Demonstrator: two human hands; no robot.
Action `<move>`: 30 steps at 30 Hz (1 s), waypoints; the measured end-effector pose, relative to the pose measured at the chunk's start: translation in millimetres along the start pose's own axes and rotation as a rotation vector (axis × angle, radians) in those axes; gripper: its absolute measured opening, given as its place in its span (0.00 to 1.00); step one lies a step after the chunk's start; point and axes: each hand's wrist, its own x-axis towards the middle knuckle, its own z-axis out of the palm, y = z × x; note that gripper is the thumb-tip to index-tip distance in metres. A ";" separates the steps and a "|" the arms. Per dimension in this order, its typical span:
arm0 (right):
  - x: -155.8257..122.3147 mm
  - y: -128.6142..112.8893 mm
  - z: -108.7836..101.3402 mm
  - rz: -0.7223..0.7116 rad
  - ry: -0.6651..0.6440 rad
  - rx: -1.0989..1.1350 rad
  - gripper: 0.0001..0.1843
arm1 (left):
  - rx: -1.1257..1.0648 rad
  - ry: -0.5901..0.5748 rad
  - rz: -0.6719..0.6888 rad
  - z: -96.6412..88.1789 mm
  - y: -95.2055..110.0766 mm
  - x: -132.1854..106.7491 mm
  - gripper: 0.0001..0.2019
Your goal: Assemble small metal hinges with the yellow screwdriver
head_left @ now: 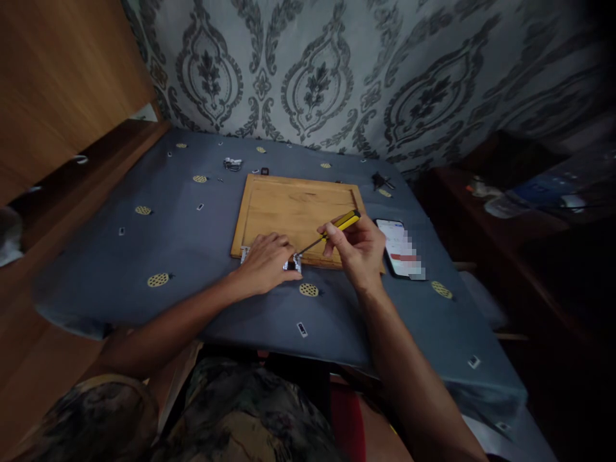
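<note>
A framed wooden panel (298,205), like a small cabinet door, lies flat on the table. At its near edge sits a shiny metal fitting (292,264), partly covered by my left hand (267,260); its exact kind is hidden. The fingers of that hand are bent over the fitting and the panel's edge, thumb on the near side. In my right hand (359,249) is a screwdriver (344,221) with a yellow and black handle. Its shaft slants down to the left, and the tip meets the fitting beside my left fingers.
A blue cloth (187,224) with pineapple prints covers the table. A phone (399,250) with a lit screen lies right of the panel. Farther back are a small shiny metal piece (233,164) and a dark object (382,181). A patterned curtain (317,77) hangs behind.
</note>
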 end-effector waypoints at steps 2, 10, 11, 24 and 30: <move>-0.1 1.2 0.3 -0.003 -0.009 0.001 0.22 | -0.001 -0.010 -0.004 -0.4 0.3 0.2 0.17; 0.3 -0.8 -5.6 0.045 -0.103 -0.016 0.21 | -0.005 -0.017 -0.004 -1.1 0.6 0.2 0.16; 0.6 -1.6 -6.9 0.053 -0.128 -0.015 0.21 | -0.004 -0.024 -0.005 -1.6 0.9 0.2 0.16; 19.1 8.7 19.0 0.073 -0.110 -0.001 0.26 | -0.012 -0.017 -0.012 -2.7 2.2 0.0 0.15; 23.3 5.2 10.1 0.081 -0.165 -0.011 0.24 | -0.023 -0.016 -0.011 -2.4 1.3 -0.3 0.16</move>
